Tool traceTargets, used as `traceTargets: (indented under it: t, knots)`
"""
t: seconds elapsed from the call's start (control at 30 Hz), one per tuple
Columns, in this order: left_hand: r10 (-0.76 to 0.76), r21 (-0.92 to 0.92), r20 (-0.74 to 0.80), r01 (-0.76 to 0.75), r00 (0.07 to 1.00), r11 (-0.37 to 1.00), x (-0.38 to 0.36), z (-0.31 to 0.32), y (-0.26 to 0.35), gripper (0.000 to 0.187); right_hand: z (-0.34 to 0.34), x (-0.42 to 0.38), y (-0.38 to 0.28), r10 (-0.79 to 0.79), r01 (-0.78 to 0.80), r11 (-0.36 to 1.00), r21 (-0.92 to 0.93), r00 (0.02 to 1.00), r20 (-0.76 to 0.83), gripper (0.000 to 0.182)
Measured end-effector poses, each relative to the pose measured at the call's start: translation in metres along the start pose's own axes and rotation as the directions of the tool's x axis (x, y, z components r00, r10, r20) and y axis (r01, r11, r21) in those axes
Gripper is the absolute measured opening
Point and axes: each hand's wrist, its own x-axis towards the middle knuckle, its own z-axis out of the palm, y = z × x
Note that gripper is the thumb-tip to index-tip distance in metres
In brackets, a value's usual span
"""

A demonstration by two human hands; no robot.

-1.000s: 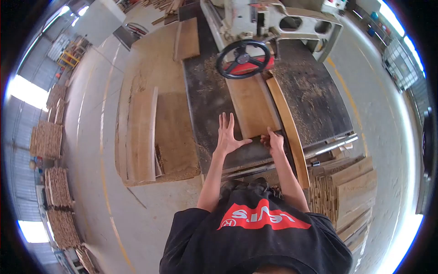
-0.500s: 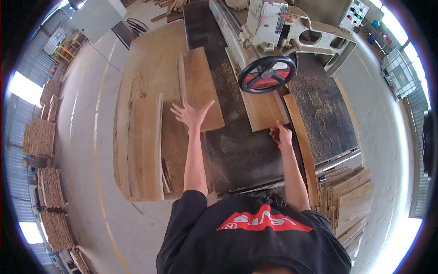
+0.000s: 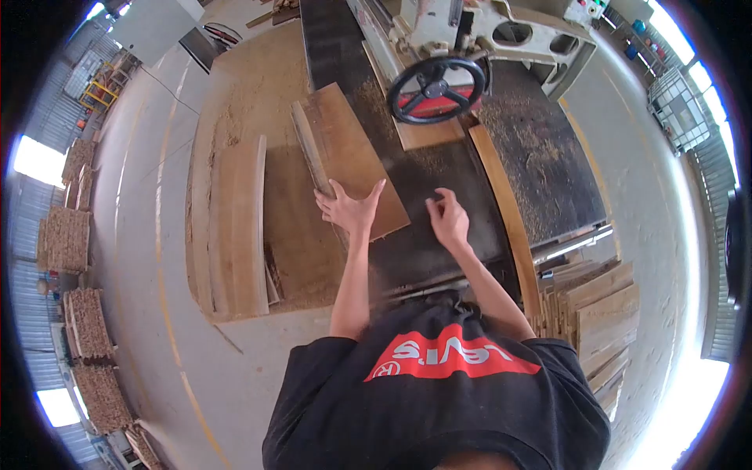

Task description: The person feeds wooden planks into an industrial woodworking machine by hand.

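A brown wooden board (image 3: 345, 145) lies slanted, its near right end over the black machine table (image 3: 419, 176). My left hand (image 3: 350, 210) rests at its near left edge, with fingers spread and the thumb stretched across the top. Above the black table hovers my right hand (image 3: 449, 222), fingers loosely bent, apart and holding nothing. Ahead of it, a second board (image 3: 427, 135) sticks out from under the machine, below the black handwheel (image 3: 436, 90). The rest of that board is hidden.
Another board (image 3: 237, 223) lies on the dusty wooden side table (image 3: 294, 258). A long wooden strip (image 3: 505, 211) runs along the right of the black table. Sawdust covers the right table section (image 3: 548, 160). Stacked planks (image 3: 599, 313) stand at the lower right.
My left hand has come nearer to me, onto the board's edge, and the board has shifted right and turned. My right hand has left the second board, which sits farther under the machine.
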Motion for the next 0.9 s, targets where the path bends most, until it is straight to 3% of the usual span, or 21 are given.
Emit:
traceTargets:
  t: [0.1, 0.2, 0.3, 0.43, 0.47, 0.57, 0.6, 0.7, 0.73, 0.83, 0.87, 0.9]
  knots:
    - [-0.022, -0.050, -0.012, 0.021, 1.000, 0.999, -0.053, -0.011, -0.006, 0.120, -0.001, -0.053, -0.018, -0.173, 0.202, 0.956, -0.211, 0.974, 0.149, 0.044]
    - [-0.052, -0.129, -0.001, 0.052, 0.999, 0.990, -0.095, -0.017, -0.008, 0.109, -0.010, -0.092, -0.019, -0.187, 0.193, 0.981, -0.024, 0.970, 0.152, 0.053]
    - [-0.091, -0.196, 0.055, 0.101, 0.994, 0.975, -0.136, -0.030, 0.001, 0.101, -0.042, -0.115, -0.006, -0.170, 0.177, 0.983, -0.042, 0.975, 0.140, 0.060]
    - [-0.119, -0.297, 0.144, 0.158, 0.982, 0.942, -0.187, -0.044, 0.015, 0.101, -0.083, -0.147, 0.015, -0.002, 0.001, 1.000, 0.005, 0.982, 0.191, 0.061]
    - [-0.147, -0.341, 0.165, 0.196, 0.975, 0.920, -0.197, -0.049, 0.020, 0.098, -0.092, -0.153, 0.021, -0.046, 0.048, 0.999, -0.010, 0.988, 0.144, 0.061]
    - [-0.153, -0.459, 0.227, 0.244, 0.962, 0.854, -0.226, -0.061, 0.028, 0.087, -0.119, -0.177, 0.031, 0.200, -0.217, 0.975, 0.042, 0.948, 0.246, 0.060]
    - [-0.110, -0.496, 0.238, 0.218, 0.965, 0.840, -0.235, -0.063, 0.024, 0.082, -0.120, -0.183, 0.045, 0.140, -0.167, 0.978, 0.126, 0.969, 0.202, 0.060]
    - [-0.026, -0.548, 0.253, 0.165, 0.967, 0.820, -0.254, -0.075, 0.027, 0.067, -0.134, -0.200, 0.064, 0.425, -0.530, 0.786, 0.317, 0.837, 0.346, 0.061]
    - [-0.006, -0.556, 0.257, 0.153, 0.966, 0.817, -0.260, -0.079, 0.029, 0.061, -0.136, -0.204, 0.073, 0.418, -0.506, 0.800, 0.322, 0.855, 0.306, 0.063]
    - [0.029, -0.588, 0.256, 0.131, 0.966, 0.798, -0.264, -0.064, 0.021, 0.053, -0.159, -0.206, 0.069, 0.614, -0.784, 0.419, 0.459, 0.617, 0.492, 0.059]
    - [0.045, -0.592, 0.264, 0.125, 0.964, 0.796, -0.263, -0.058, 0.019, 0.051, -0.185, -0.199, 0.058, 0.495, -0.858, 0.122, 0.499, 0.488, 0.718, 0.053]
    - [0.061, -0.584, 0.286, 0.123, 0.956, 0.802, -0.260, -0.056, 0.021, 0.050, -0.193, -0.205, 0.060, 0.458, -0.837, 0.031, 0.547, 0.498, 0.736, 0.049]
